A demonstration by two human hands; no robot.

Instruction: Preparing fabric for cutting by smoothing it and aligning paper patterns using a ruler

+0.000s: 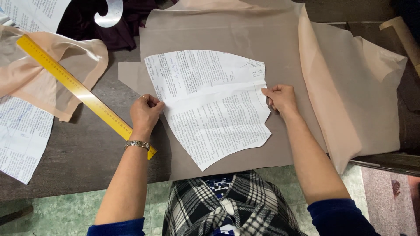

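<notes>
Hands [146,112] [280,98] pinch paper pattern [210,105] on fabric [284,57].

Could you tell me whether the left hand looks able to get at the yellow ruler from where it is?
Probably yes: the left hand rests on the paper pattern's left edge, and the yellow ruler lies uncovered just beside its wrist on the dark table.

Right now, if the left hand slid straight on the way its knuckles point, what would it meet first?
The left hand points up and right across the paper pattern it already pinches. Going on, it would probably just cross that sheet, then reach the bare grey fabric beyond.
</notes>
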